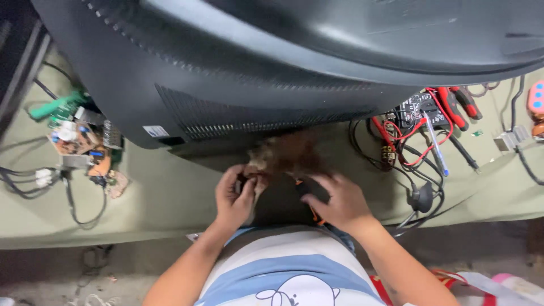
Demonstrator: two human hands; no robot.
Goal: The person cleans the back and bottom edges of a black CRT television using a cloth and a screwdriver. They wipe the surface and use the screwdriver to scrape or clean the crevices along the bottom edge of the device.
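A big dark plastic television housing [272, 62] fills the top of the head view, its vented rear pointing at me. My left hand [235, 195] pinches a small dark part just below the housing's lower edge. My right hand [334, 201] is closed round a tool with a black and orange handle [310, 195]. Between the hands and the housing lies a blurred brown patch [286, 153]; what it is cannot be made out.
The housing rests on a bench under a grey-green cloth [164, 198]. Circuit boards with cables [85, 150] lie at left. At right are red-handled pliers [459, 105], a blue pen [435, 144], red and black wires [405, 141] and a black plug [422, 198].
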